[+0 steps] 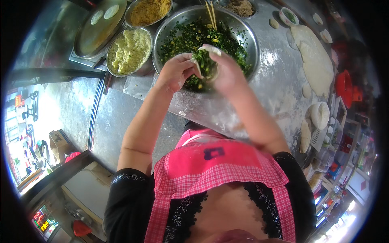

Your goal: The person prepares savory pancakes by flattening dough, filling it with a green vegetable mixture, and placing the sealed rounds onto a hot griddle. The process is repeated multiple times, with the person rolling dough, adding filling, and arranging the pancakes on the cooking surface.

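Observation:
Over a large steel bowl (253,42), my two hands hold a thin dough wrapper (197,67) heaped with chopped green filling (206,62). My left hand (179,70) pinches the near-left side of the wrapper between thumb and fingers. Around its other side curves my right hand (228,73), blurred, with its fingertips at the far edge. Flour whitens the fingers. Beneath them, the bowl contains chopped greens (190,35) mixed with small yellow bits. A pair of chopsticks (211,16) stands in the greens at the far side.
Left of the bowl are a bowl of pale yellow mash (129,51), a bowl of orange-yellow filling (148,12) and a round griddle (97,39) with two dough cakes (104,14). A brown filling (240,7) is behind. Rightward lie a dough slab (314,60), a dough roll (305,138) and a white bowl (320,115).

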